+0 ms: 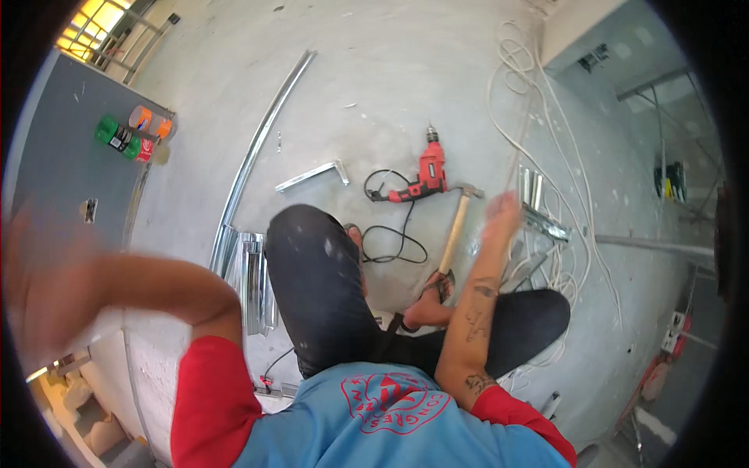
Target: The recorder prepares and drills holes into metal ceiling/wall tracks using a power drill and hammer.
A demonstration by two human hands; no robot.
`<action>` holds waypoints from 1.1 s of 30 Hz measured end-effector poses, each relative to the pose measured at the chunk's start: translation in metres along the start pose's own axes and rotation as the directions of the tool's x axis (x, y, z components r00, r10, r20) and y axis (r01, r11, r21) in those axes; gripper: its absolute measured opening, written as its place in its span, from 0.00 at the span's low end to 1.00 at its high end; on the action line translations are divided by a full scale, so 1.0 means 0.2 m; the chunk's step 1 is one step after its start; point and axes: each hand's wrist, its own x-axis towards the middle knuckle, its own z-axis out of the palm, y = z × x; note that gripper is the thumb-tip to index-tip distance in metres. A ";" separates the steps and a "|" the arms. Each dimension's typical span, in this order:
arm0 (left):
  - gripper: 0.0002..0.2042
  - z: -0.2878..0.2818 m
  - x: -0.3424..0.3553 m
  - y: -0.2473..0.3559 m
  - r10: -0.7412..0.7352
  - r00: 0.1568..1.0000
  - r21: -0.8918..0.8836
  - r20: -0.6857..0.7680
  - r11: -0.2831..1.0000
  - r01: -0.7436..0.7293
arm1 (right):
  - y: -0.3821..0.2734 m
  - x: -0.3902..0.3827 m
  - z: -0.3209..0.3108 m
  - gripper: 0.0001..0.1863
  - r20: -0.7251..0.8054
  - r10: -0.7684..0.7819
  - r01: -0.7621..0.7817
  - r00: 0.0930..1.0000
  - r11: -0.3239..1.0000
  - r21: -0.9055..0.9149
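My left hand (48, 292) is raised at the far left edge, smeared by motion, and its fingers cannot be made out. My right hand (503, 217) is above the floor beyond my right knee, also blurred, so its grip does not show. Just left of it lies a hammer (455, 230) with a wooden handle, whose lower end reaches my sandalled foot. A red and black corded drill (428, 176) rests on its side beyond my feet. Short metal channel pieces (544, 222) lie beside my right hand.
A bent metal channel piece (308, 177) and a long metal channel (263, 132) lie ahead. More channels (251, 285) are stacked by my left knee. Loose white cable (573, 148) spreads at the right. A green bottle (117, 136) and an orange bottle (148, 122) are at the left.
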 end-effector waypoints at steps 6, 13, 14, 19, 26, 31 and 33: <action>0.32 0.06 -2.11 0.22 -0.938 -0.080 0.865 0.337 0.275 0.421 | 0.97 -0.30 0.09 0.42 0.069 0.615 -0.525 0.785 0.721 -0.452; 0.40 0.15 -2.70 0.58 -0.898 -0.188 0.913 0.397 0.365 0.185 | 1.17 0.03 0.25 0.52 -0.080 0.716 -0.705 0.693 0.651 -0.283; 0.39 0.12 -2.74 0.58 -0.888 -0.199 0.904 0.414 0.376 0.204 | 1.19 0.05 0.28 0.50 -0.077 0.729 -0.724 0.681 0.652 -0.225; 0.34 0.04 -2.83 0.56 -0.757 -0.282 0.791 0.590 0.472 0.389 | 1.26 0.12 0.29 0.39 -0.107 0.678 -0.684 0.727 0.701 -0.204; 0.37 -0.06 -2.81 0.66 -0.659 -0.134 0.633 0.740 0.616 0.470 | 1.15 0.14 0.34 0.32 0.302 0.607 -0.668 0.736 0.724 0.173; 0.36 -0.04 -2.79 0.66 -0.745 -0.170 0.736 0.645 0.547 0.399 | 1.16 0.24 0.27 0.32 0.366 0.581 -0.678 0.727 0.691 0.250; 0.35 -0.06 -2.82 0.66 -0.732 -0.222 0.742 0.644 0.526 0.416 | 1.11 0.25 0.32 0.32 0.353 0.529 -0.626 0.772 0.731 0.274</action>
